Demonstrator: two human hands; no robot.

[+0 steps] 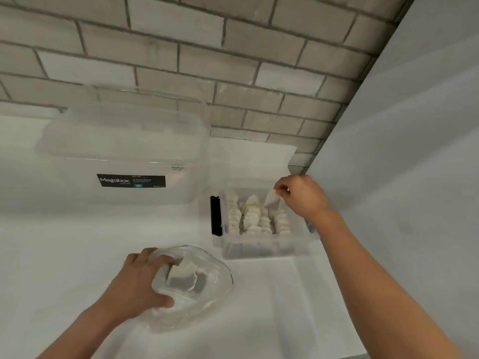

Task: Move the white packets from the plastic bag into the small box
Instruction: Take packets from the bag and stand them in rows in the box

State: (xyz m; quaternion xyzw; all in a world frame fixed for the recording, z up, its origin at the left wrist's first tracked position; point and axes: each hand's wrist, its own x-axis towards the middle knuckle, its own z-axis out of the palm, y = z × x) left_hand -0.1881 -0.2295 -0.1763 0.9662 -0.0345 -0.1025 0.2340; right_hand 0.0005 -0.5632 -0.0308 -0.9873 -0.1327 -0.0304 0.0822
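Standing at the back of a white desk (272, 307), a large clear storage box (121, 156) has its lid on. To its right, a small clear box (259, 246) with a black latch (215, 215) holds rows of white packets (252, 216). Nearer the person, a plastic bag (207, 294) lies on the desk with a few bagged packets (181, 277) inside. The left hand (140, 283) grips the bag, fingers curled over it. The right hand (302, 196) pinches a single packet (271, 199) above the small box's back right corner. A grey brick wall (207, 60) runs behind, and a white wall (414, 151) stands on the right. The large box's black label (131, 181) reads "Megabox" and "12L".
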